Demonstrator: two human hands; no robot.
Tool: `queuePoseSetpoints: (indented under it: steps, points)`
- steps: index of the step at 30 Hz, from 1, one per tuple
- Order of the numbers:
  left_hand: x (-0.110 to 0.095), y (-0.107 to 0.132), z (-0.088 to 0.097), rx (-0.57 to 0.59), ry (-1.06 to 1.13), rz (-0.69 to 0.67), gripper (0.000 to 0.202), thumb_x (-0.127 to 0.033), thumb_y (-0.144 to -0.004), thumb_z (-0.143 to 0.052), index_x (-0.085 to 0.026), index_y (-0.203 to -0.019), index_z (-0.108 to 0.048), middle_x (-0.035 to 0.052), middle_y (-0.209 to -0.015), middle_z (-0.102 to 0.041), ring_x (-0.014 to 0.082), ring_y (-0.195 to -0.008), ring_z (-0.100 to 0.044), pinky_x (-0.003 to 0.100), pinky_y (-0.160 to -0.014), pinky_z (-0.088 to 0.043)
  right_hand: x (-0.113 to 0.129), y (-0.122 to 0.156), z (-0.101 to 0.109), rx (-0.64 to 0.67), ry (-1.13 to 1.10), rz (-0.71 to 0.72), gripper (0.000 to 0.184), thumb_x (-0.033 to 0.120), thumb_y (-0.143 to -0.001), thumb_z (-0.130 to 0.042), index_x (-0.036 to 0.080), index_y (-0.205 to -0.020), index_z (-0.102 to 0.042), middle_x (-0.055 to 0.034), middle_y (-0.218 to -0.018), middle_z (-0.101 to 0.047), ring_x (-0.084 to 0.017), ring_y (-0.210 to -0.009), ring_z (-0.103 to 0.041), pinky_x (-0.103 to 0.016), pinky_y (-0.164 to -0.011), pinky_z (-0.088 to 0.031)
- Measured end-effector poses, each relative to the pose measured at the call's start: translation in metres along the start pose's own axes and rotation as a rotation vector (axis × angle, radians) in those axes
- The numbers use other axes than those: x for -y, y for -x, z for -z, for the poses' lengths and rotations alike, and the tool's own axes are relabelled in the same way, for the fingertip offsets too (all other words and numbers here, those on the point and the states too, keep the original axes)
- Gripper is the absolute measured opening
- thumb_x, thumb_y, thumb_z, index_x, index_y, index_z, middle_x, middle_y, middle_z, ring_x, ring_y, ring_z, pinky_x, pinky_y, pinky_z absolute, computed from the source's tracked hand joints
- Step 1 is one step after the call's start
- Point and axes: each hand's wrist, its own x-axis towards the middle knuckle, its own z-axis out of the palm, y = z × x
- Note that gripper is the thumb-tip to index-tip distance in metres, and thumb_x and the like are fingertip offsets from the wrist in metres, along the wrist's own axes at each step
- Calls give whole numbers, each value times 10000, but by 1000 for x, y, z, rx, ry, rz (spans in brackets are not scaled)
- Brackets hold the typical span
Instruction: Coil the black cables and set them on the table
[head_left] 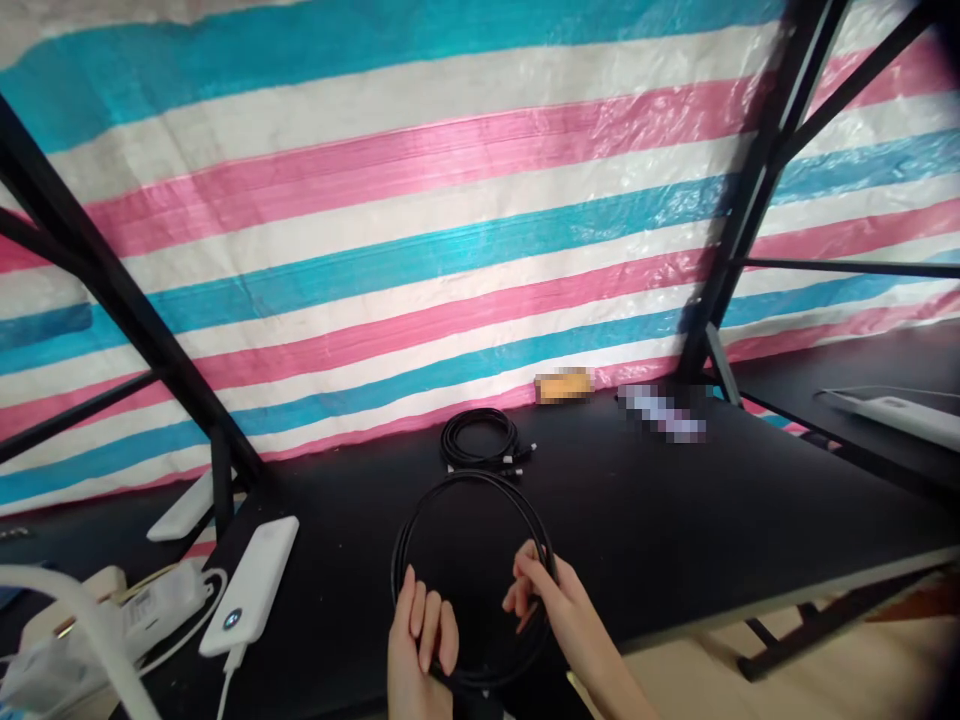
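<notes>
A loop of black cable (471, 485) stands over the black table (675, 500) in front of me. My left hand (420, 630) closes its fingers round the lower left of the loop. On the loop's right side, my right hand (547, 600) pinches the cable between thumb and fingers. A second black cable (480, 440), coiled and tied, lies flat on the table just behind the loop.
A white power bank (251, 585) with a lit button lies at the left, its white lead trailing off. White chargers and a power strip (97, 615) crowd the left corner. Black frame posts (739, 200) rise before a striped tarp. A white device (892, 412) rests on the right-hand table.
</notes>
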Motion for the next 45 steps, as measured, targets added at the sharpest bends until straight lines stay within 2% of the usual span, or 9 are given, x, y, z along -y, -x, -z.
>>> queuePoseSetpoints:
  steps: [5, 8, 15, 20, 23, 29, 34, 38, 45]
  points:
    - [4, -37, -25, 80, -214, -203, 452, -443, -650, -682, -192, -492, -341, -71, -362, -312, 75, -321, -371, 179, -327, -311, 16, -46, 20, 127, 369, -97, 167, 268, -784, -436, 182, -641, -445, 71, -416, -410, -68, -274, -378, -154, -265, -209]
    - [6, -63, -43, 65, -454, -332, 304, -442, -676, -628, -198, -772, -473, -87, -425, -397, 98, -340, -434, 184, -338, -351, 33, -88, 33, 156, 428, -40, 236, 207, -789, -416, 172, -556, -431, 87, -347, -310, -54, -260, -353, -144, -284, -213]
    - [3, -152, -80, 87, -991, -369, 567, -581, -653, -500, -176, -1043, -428, -102, -517, -403, 46, -230, -298, 164, -243, -183, 56, -182, 54, 142, 287, -52, 253, 308, -830, -455, 170, -621, -428, 82, -356, -354, -42, -276, -315, -138, -286, -209]
    - [10, -198, -82, 19, -1080, -318, 865, -635, -584, -560, -53, -1189, -352, -117, -366, -371, 95, -208, -314, 178, -254, -170, 34, -215, 71, 118, 373, -15, 66, 179, -778, -528, 120, -808, -528, 62, -452, -472, -41, -312, -387, -131, -302, -272]
    - [16, -202, -77, 7, -1077, -300, 939, -682, -580, -555, -44, -1234, -338, -90, -367, -416, 111, -212, -346, 181, -262, -172, 10, -219, 77, 92, 339, -12, 257, 202, -769, -537, 104, -1004, -497, 80, -448, -477, -55, -293, -389, -142, -292, -279]
    - [16, -199, -71, 32, -1043, -283, 920, -706, -588, -556, -85, -1244, -379, -48, -426, -489, 109, -244, -391, 173, -275, -191, -10, -217, 80, 43, 176, 121, 752, 386, -765, -547, 97, -1358, -186, 108, -462, -472, -83, -297, -414, -164, -305, -323]
    - [13, -196, -66, 109, -981, -254, 934, -645, -601, -613, -94, -1292, -311, -29, -496, -538, 96, -268, -406, 159, -275, -202, -2, -219, 87, 45, 211, 154, 695, 430, -771, -521, 97, -1334, -285, 94, -465, -491, -70, -281, -382, -158, -297, -292]
    - [12, -189, -67, 98, -1035, -352, 847, -630, -650, -592, -105, -1269, -347, -101, -403, -405, 85, -253, -344, 157, -279, -216, 1, -217, 89, 43, 209, 181, 650, 456, -778, -508, 149, -1310, -296, 102, -464, -485, -73, -277, -375, -154, -293, -275]
    - [10, -191, -61, 10, -1145, -522, 613, -577, -822, -333, -122, -1232, -351, -107, -406, -336, 115, -302, -368, 191, -338, -274, -2, -219, 97, -170, 197, 302, 500, 466, -818, -426, 144, -1200, -395, 93, -450, -445, -79, -311, -357, -164, -318, -271]
